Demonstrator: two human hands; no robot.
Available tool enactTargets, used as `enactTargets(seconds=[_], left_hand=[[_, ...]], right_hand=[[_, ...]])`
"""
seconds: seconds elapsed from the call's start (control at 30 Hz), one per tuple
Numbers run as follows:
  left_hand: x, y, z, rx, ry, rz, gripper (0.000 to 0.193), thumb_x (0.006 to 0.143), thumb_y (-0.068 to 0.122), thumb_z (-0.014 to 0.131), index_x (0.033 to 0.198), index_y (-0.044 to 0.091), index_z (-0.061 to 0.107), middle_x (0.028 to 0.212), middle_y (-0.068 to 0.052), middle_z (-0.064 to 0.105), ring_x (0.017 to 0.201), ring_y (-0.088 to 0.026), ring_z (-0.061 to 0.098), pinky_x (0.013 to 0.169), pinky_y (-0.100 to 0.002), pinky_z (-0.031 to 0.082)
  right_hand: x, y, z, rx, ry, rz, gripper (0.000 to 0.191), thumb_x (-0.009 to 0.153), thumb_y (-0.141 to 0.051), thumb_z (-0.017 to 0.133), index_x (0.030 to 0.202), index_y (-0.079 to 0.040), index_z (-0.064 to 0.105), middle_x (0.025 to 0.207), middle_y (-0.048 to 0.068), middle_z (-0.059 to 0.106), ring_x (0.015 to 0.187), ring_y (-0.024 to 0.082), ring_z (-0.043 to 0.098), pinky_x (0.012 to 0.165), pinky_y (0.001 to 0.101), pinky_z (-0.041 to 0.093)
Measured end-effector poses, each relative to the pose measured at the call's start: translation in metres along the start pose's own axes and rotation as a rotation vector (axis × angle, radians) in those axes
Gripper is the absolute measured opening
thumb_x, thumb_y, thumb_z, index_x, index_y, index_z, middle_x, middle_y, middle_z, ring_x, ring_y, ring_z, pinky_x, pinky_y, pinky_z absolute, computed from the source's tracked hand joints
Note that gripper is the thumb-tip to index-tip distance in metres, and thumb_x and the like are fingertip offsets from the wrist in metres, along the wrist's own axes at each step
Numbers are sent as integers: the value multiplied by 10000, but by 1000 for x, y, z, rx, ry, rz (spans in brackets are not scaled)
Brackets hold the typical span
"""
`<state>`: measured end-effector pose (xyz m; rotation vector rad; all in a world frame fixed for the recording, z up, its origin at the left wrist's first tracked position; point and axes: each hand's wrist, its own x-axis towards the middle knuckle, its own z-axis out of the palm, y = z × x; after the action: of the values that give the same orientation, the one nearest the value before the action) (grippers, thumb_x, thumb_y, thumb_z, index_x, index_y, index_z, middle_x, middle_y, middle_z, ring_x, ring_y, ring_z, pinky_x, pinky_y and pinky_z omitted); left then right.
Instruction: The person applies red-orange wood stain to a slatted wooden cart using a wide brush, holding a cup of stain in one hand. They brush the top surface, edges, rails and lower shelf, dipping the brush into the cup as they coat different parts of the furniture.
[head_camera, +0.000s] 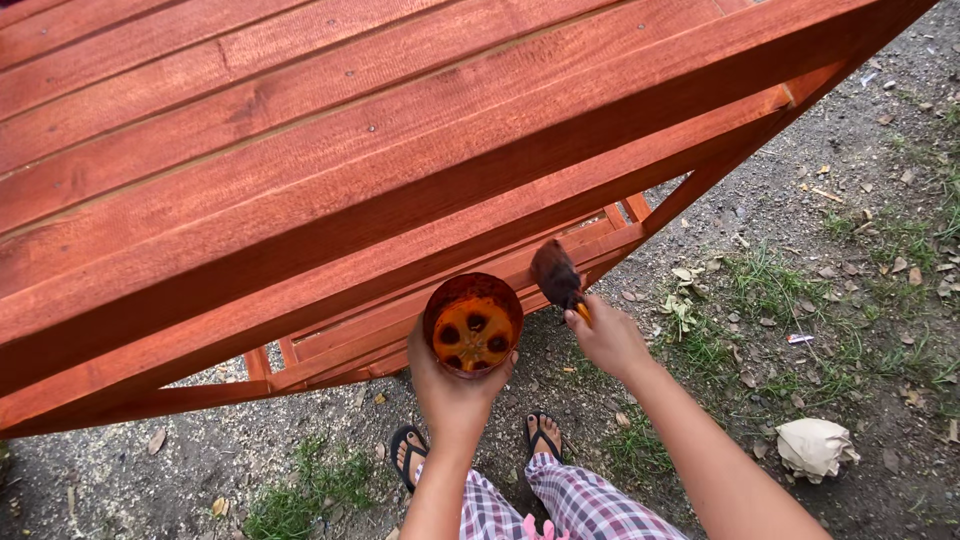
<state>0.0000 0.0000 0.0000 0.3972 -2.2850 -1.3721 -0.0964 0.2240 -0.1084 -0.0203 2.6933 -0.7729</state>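
I see the red-stained wooden bench (300, 150) filling the view, its lower rails above gravel. My left hand (455, 385) cups a round stain tub (472, 322), fingers wrapped under it. My right hand (608, 340) pinches a brush (557, 275), bristles touching a lower rail (480, 262).

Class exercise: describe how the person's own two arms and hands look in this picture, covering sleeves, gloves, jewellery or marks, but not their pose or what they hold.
Both forearms are bare, with no sleeves in view. The left hand and right hand wear no gloves, and no rings, watch or bracelets can be seen. No stain marks can be made out on them at this size.
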Motion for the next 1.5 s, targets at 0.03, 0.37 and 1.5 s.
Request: enactTargets(seconds=[0.03, 0.37, 1.5], left_hand=[[-2, -1, 2, 24, 9, 13, 995, 567, 214, 982, 1392, 18, 460, 1302, -176, 543, 1226, -330, 605, 1021, -427, 534], [-3, -10, -6, -31, 33, -44, 954, 592, 227, 966, 1381, 21, 471, 1306, -161, 570, 1235, -311, 624, 1030, -392, 555], [40, -12, 3, 112, 16, 42, 1036, 609, 282, 977, 1452, 52, 418, 1349, -178, 507, 1283, -356, 546, 1043, -458, 530]], right_hand=[[-2, 2, 2, -106, 39, -74, 267, 1003, -308, 576, 1127, -73, 611, 837, 200, 746, 796, 392, 732, 728, 531, 568], [5, -15, -2, -331, 164, 176, 235, 979, -149, 533, 1162, -1, 529, 896, 239, 737, 809, 406, 757, 689, 502, 631], [27, -53, -44, -431, 146, 60, 457, 929, -194, 550, 1321, 28, 471, 946, 268, 719, 863, 440, 738, 743, 543, 594]])
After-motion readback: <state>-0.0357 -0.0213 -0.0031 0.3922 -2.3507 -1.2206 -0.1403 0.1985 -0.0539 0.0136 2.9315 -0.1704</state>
